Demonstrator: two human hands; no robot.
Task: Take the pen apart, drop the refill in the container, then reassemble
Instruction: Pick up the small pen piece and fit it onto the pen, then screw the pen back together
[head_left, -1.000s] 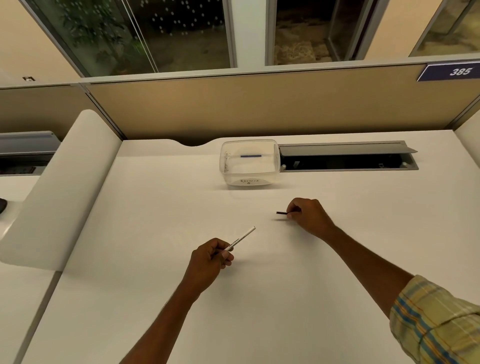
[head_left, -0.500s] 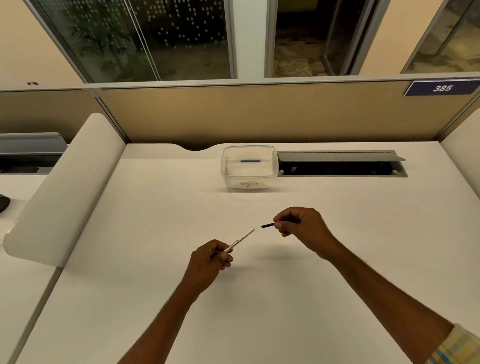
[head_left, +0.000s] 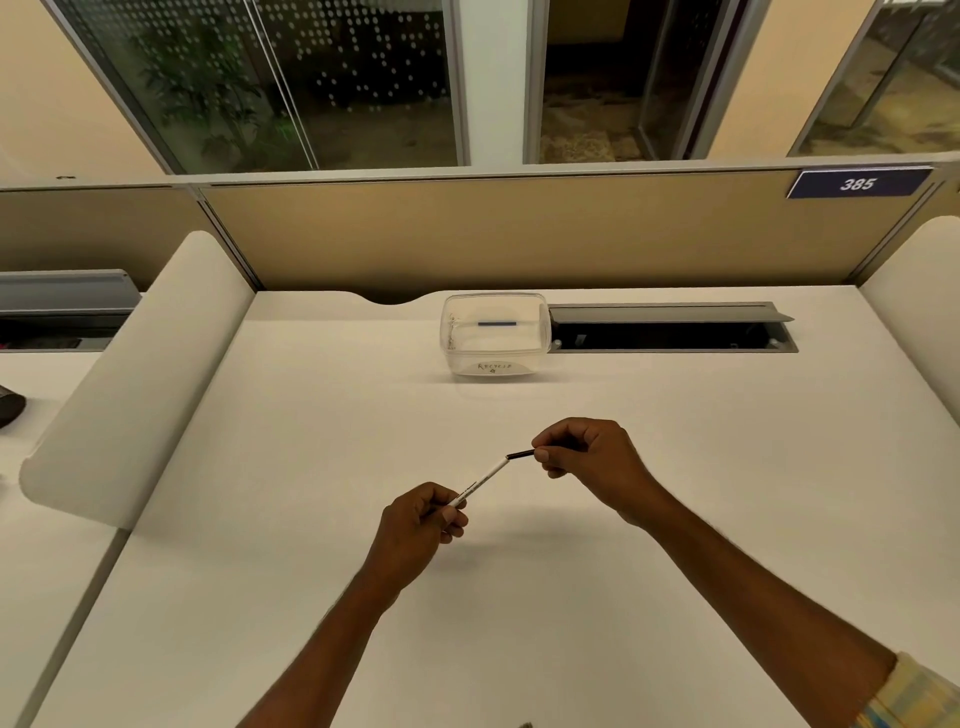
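Right, both hands are up over the plain white table (head_left: 291, 519), well short of the far edge. My left hand (head_left: 415, 525) is clenched around the lower end of the slim white plastic pen barrel (head_left: 480, 480), fingers (head_left: 453, 517) wrapped tight, and the barrel angles up and away to the right. My right hand (head_left: 587, 460) pinches the short black end piece (head_left: 520, 454) between thumb and forefinger, the other fingers curled in. That black piece meets the barrel's open top end; tip to tip, they touch, though I cannot tell whether it is seated inside. Both parts hang in the air, clear of the table surface.

Further back, the clear rounded plastic container (head_left: 494, 358) sits on the table with handwriting on its near wall. Inside it lies a thin blue refill (head_left: 497, 323), flat on the bottom, running left to right. Just beside the container, on its right, is the grey open cable tray (head_left: 670, 327) set into the table. Behind all of it stands the tan fabric partition (head_left: 519, 234), with a dark blue number plate reading 385 (head_left: 857, 183) at its upper right.
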